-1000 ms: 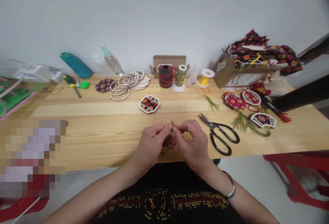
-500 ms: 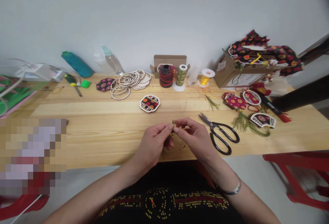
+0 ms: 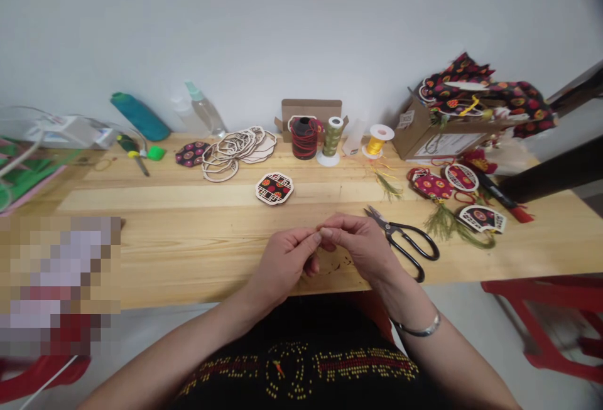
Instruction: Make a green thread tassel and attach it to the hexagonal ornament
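Note:
My left hand and my right hand meet above the front edge of the wooden table. Thumbs and fingers of both are pinched together at the tips, and whatever they hold is too small and hidden to make out. Just right of my right hand lie black-handled scissors, partly covered by it. Beyond my hands rests an octagonal patterned piece with a pale cut-out frame. Small dark bits are on the wood below my right hand.
Along the back are pale wooden frames, a dark red thread spool, a green spool, a yellow spool and a cardboard box with fabric. Ornaments with green tassels lie right. Red stools flank the table.
My right hand has shifted slightly left and its fingers have closed in against my left fingertips. The small brownish bit seen between the fingertips before is now hidden.

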`<state>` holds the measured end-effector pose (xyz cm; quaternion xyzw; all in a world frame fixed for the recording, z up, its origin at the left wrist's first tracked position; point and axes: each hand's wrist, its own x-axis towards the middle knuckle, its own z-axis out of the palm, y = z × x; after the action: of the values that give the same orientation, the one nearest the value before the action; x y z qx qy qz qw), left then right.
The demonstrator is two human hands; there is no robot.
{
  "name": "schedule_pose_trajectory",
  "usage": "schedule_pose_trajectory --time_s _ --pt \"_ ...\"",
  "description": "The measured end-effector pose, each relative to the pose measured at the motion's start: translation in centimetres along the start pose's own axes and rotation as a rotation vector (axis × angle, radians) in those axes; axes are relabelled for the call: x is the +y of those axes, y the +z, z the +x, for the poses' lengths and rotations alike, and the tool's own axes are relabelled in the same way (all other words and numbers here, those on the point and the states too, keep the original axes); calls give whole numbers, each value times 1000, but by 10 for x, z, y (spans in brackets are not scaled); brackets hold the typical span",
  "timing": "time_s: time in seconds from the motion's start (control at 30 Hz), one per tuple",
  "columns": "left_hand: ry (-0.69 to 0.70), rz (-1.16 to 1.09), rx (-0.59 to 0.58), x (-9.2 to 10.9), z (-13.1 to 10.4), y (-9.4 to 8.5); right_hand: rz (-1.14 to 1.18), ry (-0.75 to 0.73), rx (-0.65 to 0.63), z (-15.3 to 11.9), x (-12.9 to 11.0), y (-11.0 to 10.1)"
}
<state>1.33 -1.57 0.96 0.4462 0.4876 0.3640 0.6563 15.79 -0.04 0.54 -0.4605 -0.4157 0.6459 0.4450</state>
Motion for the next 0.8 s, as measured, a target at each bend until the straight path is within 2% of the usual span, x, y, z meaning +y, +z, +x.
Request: schedule_pose_trajectory --time_s 0.1,0.33,0.53,0.63,0.8 --pt "-11 -6 -28 0 1 -1 6 -8 -26 0 -1 1" --pt "-51 -131 -132 -2 2 -2 5 -45 0 3 -1 -2" --pt "-83 -150 -88 -4 7 -4 -114 -129 123 11 -7 -7" --pt "-45 -96 -74 -6 10 -6 -142 -172 186 16 -14 -8" --pt "24 8 -72 -6 16 -9 -191 -208 204 22 -25 -10"
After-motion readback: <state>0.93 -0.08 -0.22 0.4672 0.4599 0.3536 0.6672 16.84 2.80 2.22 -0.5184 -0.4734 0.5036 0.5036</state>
